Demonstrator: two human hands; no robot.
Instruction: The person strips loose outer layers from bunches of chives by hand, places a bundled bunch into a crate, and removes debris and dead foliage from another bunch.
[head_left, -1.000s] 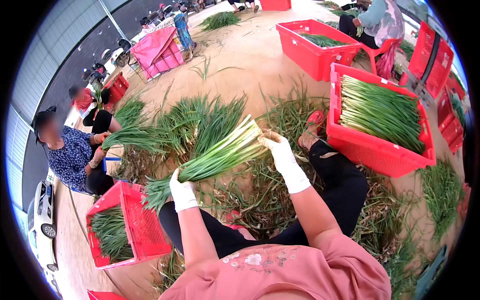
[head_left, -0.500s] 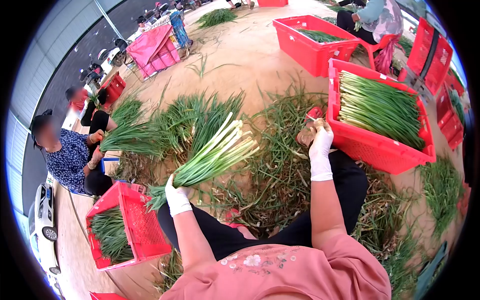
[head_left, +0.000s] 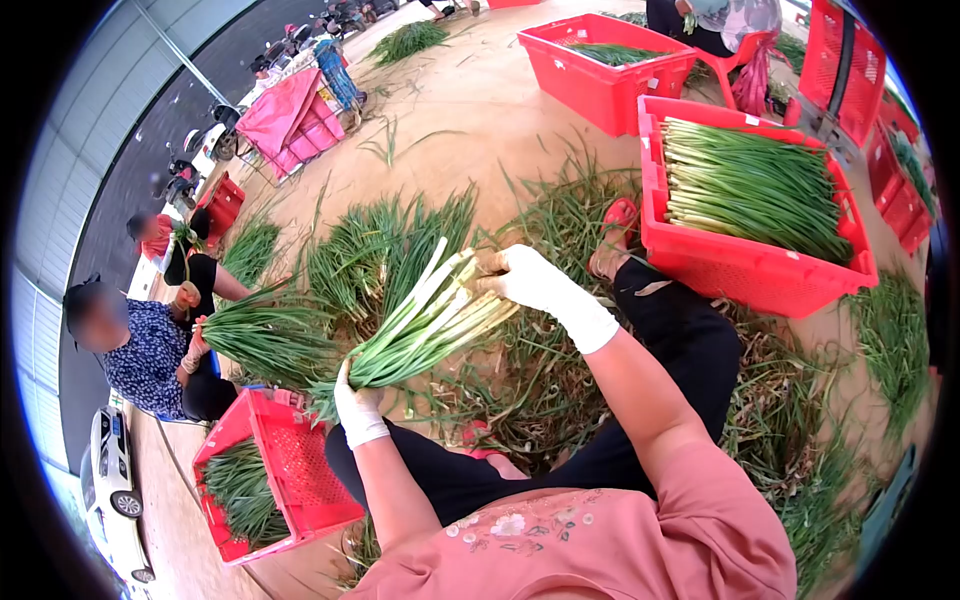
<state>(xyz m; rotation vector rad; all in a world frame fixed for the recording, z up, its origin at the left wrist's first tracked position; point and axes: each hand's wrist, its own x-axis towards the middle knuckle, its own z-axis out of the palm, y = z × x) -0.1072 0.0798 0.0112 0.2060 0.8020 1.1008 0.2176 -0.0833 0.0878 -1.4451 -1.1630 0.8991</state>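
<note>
My left hand (head_left: 357, 405), in a white glove, is wrapped round the green leaf part of a bunch of green onions (head_left: 415, 330). The bunch slants up and to the right, its white stem ends fanned out. At those ends is my right hand (head_left: 535, 282), gloved too, with soiled fingertips closed on the stems. Just which stems lie between its fingers is hidden. Beneath the bunch lies a heap of loose green onions (head_left: 375, 250). To the right, a red crate (head_left: 745, 270) holds green onions laid side by side, white ends to the left.
Dry trimmed leaves (head_left: 540, 390) cover the ground between my legs. A red crate (head_left: 310, 470) with greens stands at the lower left. Beside it sits a co-worker (head_left: 150, 340) holding another bunch (head_left: 270, 330). Farther back are another red crate (head_left: 600, 85) and a seated person (head_left: 715, 25).
My right hand has moved left, from beside the right crate to the white ends of the bunch. My left hand keeps its hold. The whole view has shifted slightly.
</note>
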